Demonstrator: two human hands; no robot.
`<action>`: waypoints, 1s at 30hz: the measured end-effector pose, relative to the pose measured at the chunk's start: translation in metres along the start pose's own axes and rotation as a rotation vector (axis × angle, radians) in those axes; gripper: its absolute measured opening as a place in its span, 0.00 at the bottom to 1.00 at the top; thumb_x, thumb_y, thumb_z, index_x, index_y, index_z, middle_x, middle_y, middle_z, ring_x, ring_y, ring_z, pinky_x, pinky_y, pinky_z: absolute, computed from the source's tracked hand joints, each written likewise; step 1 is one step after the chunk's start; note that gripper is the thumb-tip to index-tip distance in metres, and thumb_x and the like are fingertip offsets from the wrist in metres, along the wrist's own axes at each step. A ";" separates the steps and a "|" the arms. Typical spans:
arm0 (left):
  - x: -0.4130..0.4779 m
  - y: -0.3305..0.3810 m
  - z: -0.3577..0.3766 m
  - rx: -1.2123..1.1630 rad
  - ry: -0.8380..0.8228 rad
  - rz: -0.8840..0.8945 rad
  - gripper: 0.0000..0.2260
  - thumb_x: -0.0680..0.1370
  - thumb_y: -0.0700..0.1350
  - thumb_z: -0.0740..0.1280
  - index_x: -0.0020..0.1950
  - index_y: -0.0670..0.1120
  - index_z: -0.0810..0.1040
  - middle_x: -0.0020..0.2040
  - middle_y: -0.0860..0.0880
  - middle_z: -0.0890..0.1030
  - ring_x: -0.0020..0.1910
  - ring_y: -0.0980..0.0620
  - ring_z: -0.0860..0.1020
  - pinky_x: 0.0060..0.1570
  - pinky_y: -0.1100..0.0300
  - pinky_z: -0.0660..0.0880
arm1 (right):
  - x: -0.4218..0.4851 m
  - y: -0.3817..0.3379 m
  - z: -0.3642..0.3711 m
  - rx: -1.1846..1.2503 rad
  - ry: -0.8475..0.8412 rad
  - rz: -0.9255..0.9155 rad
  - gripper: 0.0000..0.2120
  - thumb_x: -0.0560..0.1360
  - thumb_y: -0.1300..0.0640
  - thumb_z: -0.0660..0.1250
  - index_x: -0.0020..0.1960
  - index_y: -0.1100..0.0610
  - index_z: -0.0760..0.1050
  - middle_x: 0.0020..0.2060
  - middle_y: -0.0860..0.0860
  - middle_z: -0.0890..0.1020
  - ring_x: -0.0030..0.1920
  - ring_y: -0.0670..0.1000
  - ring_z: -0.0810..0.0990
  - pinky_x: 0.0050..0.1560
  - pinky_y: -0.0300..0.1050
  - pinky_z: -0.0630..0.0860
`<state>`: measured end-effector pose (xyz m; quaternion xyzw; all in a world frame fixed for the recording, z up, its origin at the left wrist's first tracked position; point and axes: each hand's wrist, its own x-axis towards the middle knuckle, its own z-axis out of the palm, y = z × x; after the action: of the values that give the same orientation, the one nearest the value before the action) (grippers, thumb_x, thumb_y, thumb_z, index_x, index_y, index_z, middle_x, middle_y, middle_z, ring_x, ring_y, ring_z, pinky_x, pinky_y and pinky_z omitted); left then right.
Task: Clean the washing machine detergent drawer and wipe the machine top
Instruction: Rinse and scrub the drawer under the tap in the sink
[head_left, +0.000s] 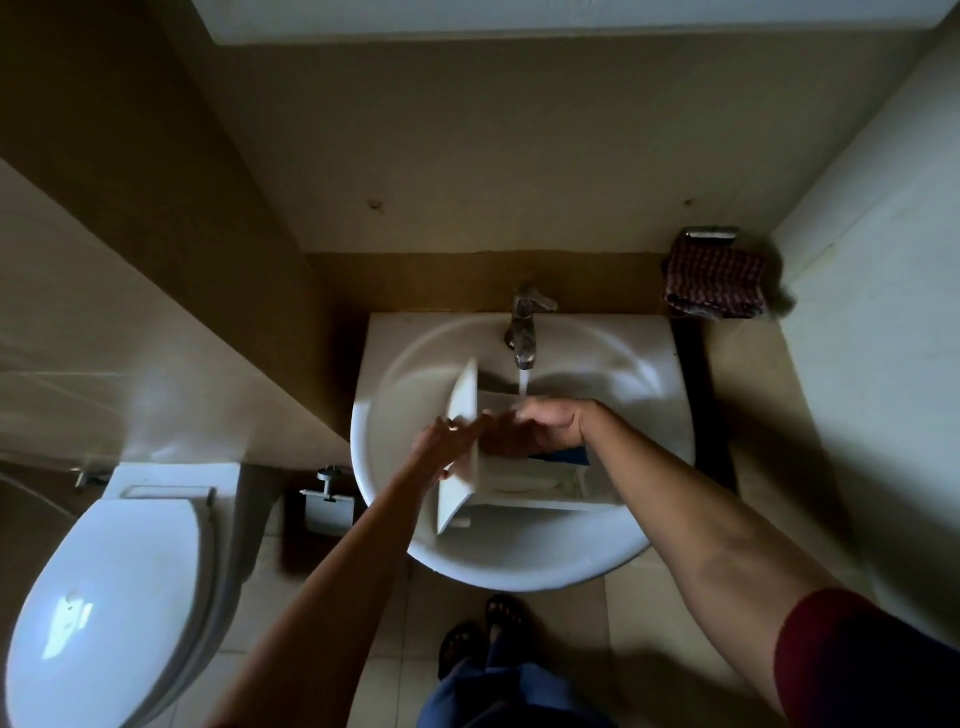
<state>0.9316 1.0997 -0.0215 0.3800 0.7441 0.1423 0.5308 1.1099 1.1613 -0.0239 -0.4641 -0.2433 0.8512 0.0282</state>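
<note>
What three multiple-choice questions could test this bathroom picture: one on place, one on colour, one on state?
1. Where is the detergent drawer? A on the toilet lid; B in the sink; C on the floor.
2. What colour is the checked cloth on the wall? A dark red; B yellow; C green.
3. The tap is: A off; B covered; C running.
Answers: B, the sink surrounds the drawer; A, its checks look dark red; C, a water stream falls from the spout.
</note>
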 end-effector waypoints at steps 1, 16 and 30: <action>-0.002 0.001 0.000 0.001 -0.004 0.001 0.28 0.73 0.65 0.66 0.52 0.39 0.77 0.38 0.44 0.71 0.35 0.49 0.71 0.35 0.58 0.70 | -0.006 0.001 0.000 -0.201 -0.037 0.087 0.13 0.80 0.68 0.54 0.55 0.64 0.77 0.42 0.57 0.84 0.43 0.52 0.84 0.48 0.45 0.81; 0.000 -0.002 -0.004 0.024 0.000 -0.051 0.28 0.70 0.61 0.71 0.61 0.43 0.75 0.48 0.42 0.81 0.37 0.48 0.80 0.21 0.64 0.69 | 0.015 -0.022 0.005 0.727 0.372 -0.351 0.10 0.81 0.67 0.52 0.51 0.64 0.72 0.42 0.59 0.77 0.39 0.50 0.77 0.35 0.36 0.78; -0.007 0.000 -0.018 -0.238 -0.274 -0.054 0.12 0.78 0.50 0.66 0.54 0.42 0.78 0.45 0.43 0.79 0.39 0.45 0.77 0.39 0.55 0.76 | -0.004 -0.024 -0.002 -0.214 -0.089 0.021 0.14 0.80 0.68 0.55 0.62 0.64 0.74 0.54 0.58 0.82 0.51 0.53 0.81 0.59 0.47 0.77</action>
<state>0.9161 1.0977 -0.0095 0.3103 0.6526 0.1616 0.6721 1.1098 1.1817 -0.0111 -0.4288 -0.3289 0.8404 -0.0410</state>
